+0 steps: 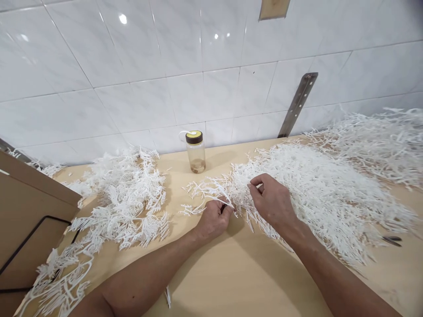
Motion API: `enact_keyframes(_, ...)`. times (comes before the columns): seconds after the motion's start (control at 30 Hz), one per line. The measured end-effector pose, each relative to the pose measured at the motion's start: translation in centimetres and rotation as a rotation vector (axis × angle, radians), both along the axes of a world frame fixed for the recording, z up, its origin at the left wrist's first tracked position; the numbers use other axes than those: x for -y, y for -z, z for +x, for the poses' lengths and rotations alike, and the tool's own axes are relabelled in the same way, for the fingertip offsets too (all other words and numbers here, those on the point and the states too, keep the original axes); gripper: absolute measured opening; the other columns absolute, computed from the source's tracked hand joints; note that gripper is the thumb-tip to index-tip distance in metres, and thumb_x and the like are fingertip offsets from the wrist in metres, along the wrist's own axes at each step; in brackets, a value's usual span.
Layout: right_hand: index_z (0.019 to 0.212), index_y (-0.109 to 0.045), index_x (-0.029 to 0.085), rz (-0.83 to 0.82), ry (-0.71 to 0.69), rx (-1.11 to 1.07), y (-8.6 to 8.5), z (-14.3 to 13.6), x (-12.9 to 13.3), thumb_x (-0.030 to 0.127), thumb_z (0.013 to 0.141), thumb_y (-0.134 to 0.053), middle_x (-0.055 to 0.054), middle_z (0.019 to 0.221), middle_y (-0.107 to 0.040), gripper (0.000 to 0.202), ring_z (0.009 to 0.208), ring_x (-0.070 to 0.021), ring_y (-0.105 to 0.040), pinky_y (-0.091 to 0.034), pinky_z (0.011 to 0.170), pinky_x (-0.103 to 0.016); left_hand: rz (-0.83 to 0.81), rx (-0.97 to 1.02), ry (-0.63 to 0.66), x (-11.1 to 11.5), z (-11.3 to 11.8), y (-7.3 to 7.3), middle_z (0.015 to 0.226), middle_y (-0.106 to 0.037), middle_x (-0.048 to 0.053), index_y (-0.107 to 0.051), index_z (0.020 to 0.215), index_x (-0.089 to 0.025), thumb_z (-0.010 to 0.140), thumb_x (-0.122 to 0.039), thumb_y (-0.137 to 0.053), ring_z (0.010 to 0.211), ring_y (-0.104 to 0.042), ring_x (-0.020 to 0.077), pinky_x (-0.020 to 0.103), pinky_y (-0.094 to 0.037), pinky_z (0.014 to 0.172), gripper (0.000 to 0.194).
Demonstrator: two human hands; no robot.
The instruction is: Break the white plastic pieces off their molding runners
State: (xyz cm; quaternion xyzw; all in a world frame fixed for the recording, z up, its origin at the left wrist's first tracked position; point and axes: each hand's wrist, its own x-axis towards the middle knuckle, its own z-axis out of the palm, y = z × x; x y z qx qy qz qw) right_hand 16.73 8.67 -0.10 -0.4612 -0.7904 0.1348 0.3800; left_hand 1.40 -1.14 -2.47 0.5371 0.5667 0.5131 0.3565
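Note:
My left hand (214, 218) is closed in a pinch around a white branched plastic sprig (213, 189). Its thin forked twigs spread up and to the left of my fingers. My right hand (272, 200) hovers by the left part of a large heap of white twig pieces (317, 189), thumb and forefinger pressed together. Whatever may be between those fingertips is too small to make out. A gap separates the two hands, and a few loose white twigs lie on the table below them.
Clumps of branched white sprigs (128, 198) cover the left of the wooden table (238, 281). A lidded bottle (197, 154) stands near the tiled wall. Small dark-handled snips or tweezers (392, 240) lie at right. A brown cardboard box (33, 211) borders the left, and a metal bracket (298, 105) leans behind.

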Motion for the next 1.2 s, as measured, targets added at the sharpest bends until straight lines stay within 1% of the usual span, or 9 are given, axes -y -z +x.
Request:
enact_keyframes(0.13,0.091,-0.062,0.019,-0.052,-0.034,-0.027,-0.4,-0.1,0.4,0.033,0.086,-0.054,-0.006,0.081,-0.067,0.017,0.058,-0.0165,-0.058,-0.044,0.065,-0.032,0.001,-0.030,0.007,0.0,0.0,0.0,0.053,-0.037,-0.004,-0.049,0.059,-0.018,0.086,-0.029,-0.054,0.053,-0.033,0.0098,0.024,-0.028,0.052,0.030)
enact_keyframes(0.27,0.089,-0.066,0.021,-0.185,-0.197,-0.014,-1.1,-0.3,1.2,0.043,0.092,-0.047,-0.002,0.067,-0.064,0.030,0.054,-0.0161,-0.057,-0.044,0.060,-0.029,0.036,-0.031,0.020,-0.2,0.0,-0.3,0.060,-0.050,-0.002,-0.056,0.063,-0.017,0.085,-0.025,-0.051,0.059,-0.043,0.0117,0.024,-0.034,0.058,0.024)
enact_keyframes(0.37,0.089,-0.066,0.020,-0.243,-0.254,-0.036,-1.6,-0.3,1.6,0.047,0.095,-0.042,-0.003,0.070,-0.066,0.037,0.058,-0.0162,-0.059,-0.045,0.058,-0.028,0.028,-0.036,0.007,-0.2,0.0,-0.3,0.063,-0.053,-0.002,-0.058,0.067,-0.016,0.084,-0.023,-0.052,0.060,-0.044,0.0119,0.024,-0.034,0.058,0.020)
enact_keyframes(0.53,0.113,-0.064,0.020,-0.296,-0.434,-0.009,-2.0,-0.5,2.6,0.046,0.089,-0.057,-0.005,0.087,-0.067,0.036,0.072,-0.0176,-0.062,-0.048,0.061,-0.028,0.024,-0.076,-0.013,-0.1,0.1,0.1,0.059,-0.050,-0.001,-0.059,0.069,-0.016,0.084,-0.025,-0.054,0.057,-0.043,0.0125,0.026,-0.034,0.056,0.018)
enact_keyframes(0.67,0.095,-0.069,0.021,-0.233,-0.565,0.005,-1.5,-1.0,3.0,0.032,0.089,-0.057,-0.005,0.091,-0.067,0.017,0.075,-0.0162,-0.061,-0.048,0.063,-0.028,0.121,-0.122,0.039,0.0,0.5,0.1,0.072,-0.060,0.003,-0.063,0.082,-0.016,0.082,-0.020,-0.055,0.069,-0.053,0.0165,0.027,-0.041,0.063,0.009)
enact_keyframes(0.83,0.089,-0.067,0.021,-0.244,-0.488,-0.113,-0.8,-1.1,2.7,0.032,0.094,-0.051,-0.002,0.078,-0.067,0.020,0.061,-0.0142,-0.059,-0.048,0.056,-0.026,0.001,-0.249,-0.043,0.3,0.6,0.3,0.058,-0.051,-0.002,-0.061,0.072,-0.015,0.086,-0.024,-0.054,0.056,-0.044,0.0109,0.024,-0.036,0.054,0.018)
enact_keyframes(0.97,0.090,-0.065,0.021,-0.278,-0.449,-0.168,-1.2,-0.8,2.8,0.039,0.095,-0.051,-0.001,0.074,-0.067,0.023,0.051,-0.0124,-0.056,-0.048,0.051,-0.026,0.037,-0.264,-0.076,0.3,0.6,0.5,0.062,-0.055,-0.001,-0.062,0.076,-0.016,0.087,-0.029,-0.058,0.058,-0.050,0.0129,0.026,-0.042,0.058,0.018)
enact_keyframes(1.13,0.093,-0.064,0.020,-0.261,-0.380,-0.351,-1.9,-0.5,2.7,0.041,0.095,-0.053,-0.003,0.076,-0.068,0.024,0.065,-0.0147,-0.063,-0.054,0.059,-0.026,0.257,-0.196,0.017,0.2,0.6,0.4,0.102,-0.069,0.009,-0.065,0.115,-0.021,0.092,-0.030,-0.054,0.099,-0.064,0.0237,0.042,-0.050,0.092,0.027)
enact_keyframes(1.2,0.091,-0.064,0.020,-0.284,-0.375,-0.440,-2.1,-0.4,2.4,0.042,0.095,-0.055,-0.004,0.082,-0.068,0.024,0.070,-0.0150,-0.064,-0.056,0.062,-0.027,0.300,-0.109,0.027,0.2,0.7,0.5,0.107,-0.069,0.012,-0.057,0.129,-0.020,0.091,-0.030,-0.057,0.104,-0.064,0.0255,0.044,-0.051,0.094,0.039)
